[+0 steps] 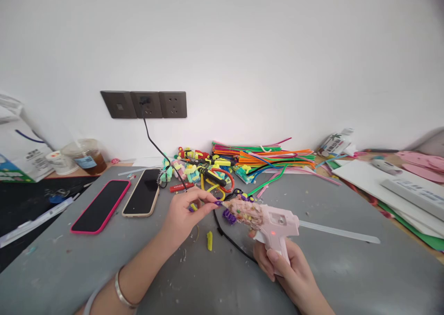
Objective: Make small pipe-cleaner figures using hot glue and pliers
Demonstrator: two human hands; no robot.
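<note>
My right hand (282, 262) is wrapped round the handle of a pale pink hot glue gun (277, 222), its nozzle aimed left. A long translucent glue stick (340, 231) sticks out of the gun's back, and a small red light glows on its side. Between thumb and fingertips my left hand (192, 211) pinches a small purple piece (218, 203), right at the nozzle tip; it looks like pipe cleaner. Behind the nozzle lies a fuzzy purple curl (229, 216). A short yellow pipe cleaner piece (209, 241) rests on the grey mat below.
Two phones, one in a pink case (100, 206) and one in a beige case (142, 192), lie at left. Bundles of coloured pipe cleaners (274, 157) and pliers (213, 176) sit by the wall. A black cord (236, 245) crosses the mat. A drink cup (86, 157) stands far left.
</note>
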